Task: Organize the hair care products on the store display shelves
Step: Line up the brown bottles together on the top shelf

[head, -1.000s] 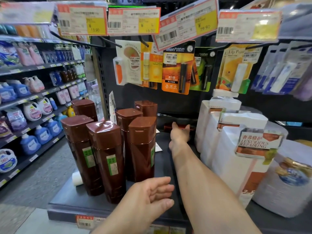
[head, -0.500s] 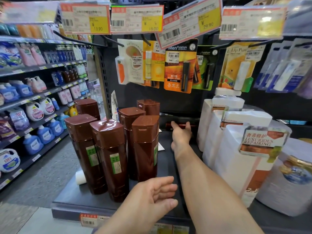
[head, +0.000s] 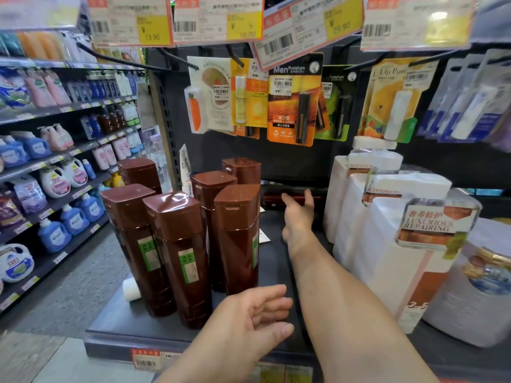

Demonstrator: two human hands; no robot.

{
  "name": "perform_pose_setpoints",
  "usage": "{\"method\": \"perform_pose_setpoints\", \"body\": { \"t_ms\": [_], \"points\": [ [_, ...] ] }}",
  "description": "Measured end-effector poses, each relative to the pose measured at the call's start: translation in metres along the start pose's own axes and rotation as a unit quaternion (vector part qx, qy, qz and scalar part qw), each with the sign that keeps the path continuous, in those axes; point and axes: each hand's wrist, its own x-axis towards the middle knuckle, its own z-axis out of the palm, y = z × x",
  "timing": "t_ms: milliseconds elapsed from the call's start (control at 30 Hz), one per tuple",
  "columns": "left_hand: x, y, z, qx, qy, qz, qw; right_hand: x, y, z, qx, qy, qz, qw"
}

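Observation:
Several tall brown shampoo bottles (head: 177,244) stand grouped on the left of the dark shelf (head: 116,324). Another brown bottle (head: 272,199) lies flat at the shelf's back wall. My right hand (head: 297,217) stretches between the brown group and the white bottles (head: 387,244), with straight, spread fingertips at the lying bottle; I cannot tell whether they grasp it. My left hand (head: 254,319) hovers over the shelf's front edge, fingers relaxed and holding nothing, just right of the nearest brown bottle.
Lip balm cards (head: 293,106) hang on pegs above the shelf, under price tags (head: 221,20). A small white cap (head: 131,290) lies left of the brown bottles. A round tub (head: 475,294) sits at the far right. An aisle of detergent shelves (head: 49,172) runs along the left.
My right hand has stayed at the back of the shelf and its fingers have spread over the lying bottle. The left hand has hardly moved.

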Motion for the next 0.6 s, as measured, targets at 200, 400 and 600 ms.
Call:
{"method": "perform_pose_setpoints", "body": {
  "t_ms": [200,400,600],
  "points": [
    [0.0003,0.0020,0.0003,-0.008,0.000,-0.001,1.000,-0.0023,-0.0008,0.0021,-0.018,-0.037,0.016,0.999],
    [-0.0004,-0.0008,-0.0004,-0.005,0.003,0.007,1.000,-0.0055,-0.0008,0.0032,-0.032,-0.035,0.014,0.999],
    [0.0000,-0.0017,-0.0011,0.004,0.012,0.006,1.000,-0.0088,-0.0018,0.0035,-0.031,-0.028,0.015,0.999]
  ]
}}
